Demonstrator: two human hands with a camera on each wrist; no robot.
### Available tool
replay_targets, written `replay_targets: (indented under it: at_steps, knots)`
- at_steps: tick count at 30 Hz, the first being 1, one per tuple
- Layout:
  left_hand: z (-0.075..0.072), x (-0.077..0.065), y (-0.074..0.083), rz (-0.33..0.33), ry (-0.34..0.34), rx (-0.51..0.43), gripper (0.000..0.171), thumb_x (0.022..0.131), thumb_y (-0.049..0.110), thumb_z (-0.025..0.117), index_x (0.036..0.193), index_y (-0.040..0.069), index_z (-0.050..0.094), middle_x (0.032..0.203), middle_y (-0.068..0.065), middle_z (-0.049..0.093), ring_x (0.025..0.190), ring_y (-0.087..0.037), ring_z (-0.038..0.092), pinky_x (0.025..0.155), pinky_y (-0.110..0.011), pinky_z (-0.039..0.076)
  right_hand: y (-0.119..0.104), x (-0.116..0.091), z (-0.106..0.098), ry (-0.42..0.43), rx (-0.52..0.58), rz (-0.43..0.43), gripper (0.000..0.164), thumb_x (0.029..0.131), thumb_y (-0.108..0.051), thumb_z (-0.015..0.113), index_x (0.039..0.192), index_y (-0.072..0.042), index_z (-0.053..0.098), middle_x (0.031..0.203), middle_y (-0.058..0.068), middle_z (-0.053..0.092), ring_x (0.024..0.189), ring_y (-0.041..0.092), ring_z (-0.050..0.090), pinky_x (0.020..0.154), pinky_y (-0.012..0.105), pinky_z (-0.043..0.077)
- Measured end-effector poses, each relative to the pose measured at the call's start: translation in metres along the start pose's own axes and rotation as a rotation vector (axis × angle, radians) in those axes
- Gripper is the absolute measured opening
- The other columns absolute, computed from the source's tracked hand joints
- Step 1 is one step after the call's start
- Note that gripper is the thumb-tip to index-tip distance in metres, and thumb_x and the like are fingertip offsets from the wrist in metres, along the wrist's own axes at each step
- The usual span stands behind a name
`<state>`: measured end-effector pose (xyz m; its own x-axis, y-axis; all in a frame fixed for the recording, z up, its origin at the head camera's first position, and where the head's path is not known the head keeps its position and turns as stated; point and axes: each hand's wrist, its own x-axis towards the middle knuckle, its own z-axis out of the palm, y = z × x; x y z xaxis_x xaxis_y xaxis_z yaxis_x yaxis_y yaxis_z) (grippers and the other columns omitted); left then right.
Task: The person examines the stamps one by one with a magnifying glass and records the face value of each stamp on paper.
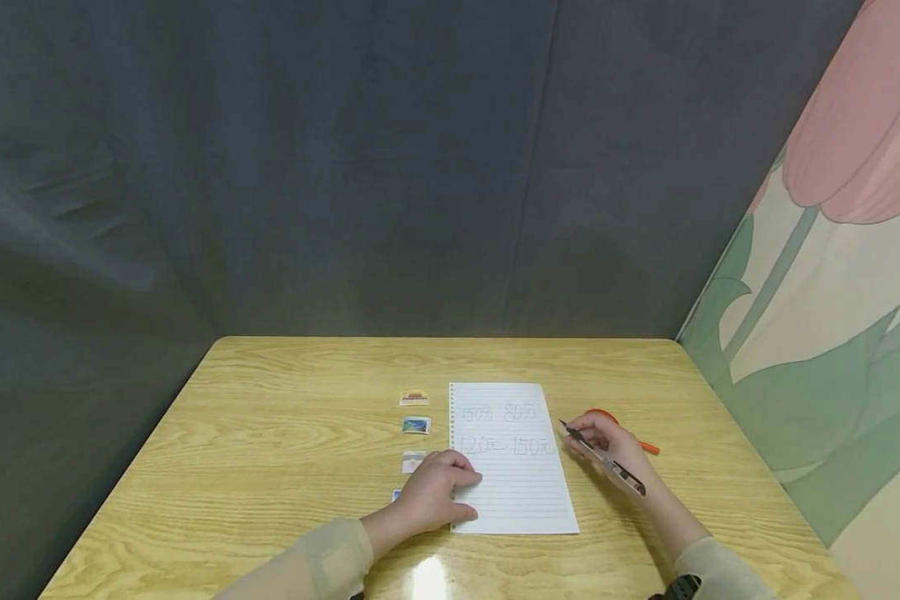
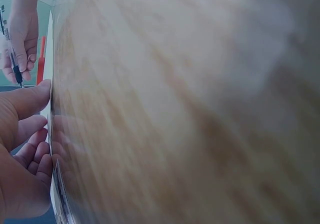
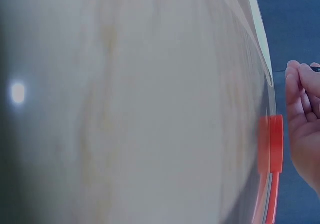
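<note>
My left hand [image 1: 433, 492] rests on the left edge of a lined sheet of paper [image 1: 521, 500], its thumb and fingers lying relaxed and apart. Handwritten numbers such as 150, 80 and 120 fill the sheet's upper part. To the right of the paper, my right hand [image 1: 617, 450] grips a pen [image 1: 607, 462] between thumb and fingers, raised above the table with the tip toward the sheet. In the left wrist view, the pen [image 2: 11, 49] has a clear barrel and dark grip. Several small stamp-like pictures [image 1: 416, 425] lie in a column left of the paper, the nearest partly hidden by my left arm.
A red round-rimmed thing with a handle [image 1: 648, 447], perhaps a magnifying glass, lies on the wooden table [image 1: 285, 442] behind my right hand, which partly covers it. A dark curtain [image 1: 390, 183] hangs behind and at left. A flower-patterned wall [image 1: 832, 350] borders the right.
</note>
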<state>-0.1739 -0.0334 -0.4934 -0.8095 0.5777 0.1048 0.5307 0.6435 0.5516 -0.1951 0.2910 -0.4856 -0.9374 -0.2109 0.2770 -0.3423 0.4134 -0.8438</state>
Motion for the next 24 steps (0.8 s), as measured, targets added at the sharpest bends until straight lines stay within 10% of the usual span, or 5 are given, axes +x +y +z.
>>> replay_targets:
  at_steps: [16, 24]
  knots:
    - [-0.001, 0.0, 0.0, -0.018, -0.011, -0.006, 0.048, 0.075, 0.025, 0.087, 0.119, 0.011, 0.073, 0.111, 0.008, 0.06, 0.106, -0.014, 0.052, 0.095, -0.027, 0.044, 0.016, 0.001, -0.007, -0.119, 0.455, 0.185, 0.037, 0.103, -0.001, 0.047, 0.132, 0.019, 0.037, 0.124, 0.038, 0.052, 0.095, 0.023, 0.067, 0.078, 0.036, 0.059]
    - [0.001, 0.0, 0.0, -0.012, -0.003, 0.004, 0.048, 0.075, 0.026, 0.087, 0.119, 0.012, 0.073, 0.111, 0.007, 0.06, 0.107, -0.014, 0.052, 0.096, -0.028, 0.044, 0.014, -0.001, -0.009, -0.094, 0.329, 0.215, 0.036, 0.102, -0.005, 0.053, 0.132, 0.013, 0.045, 0.124, 0.038, 0.053, 0.083, 0.022, 0.065, 0.07, 0.034, 0.06]
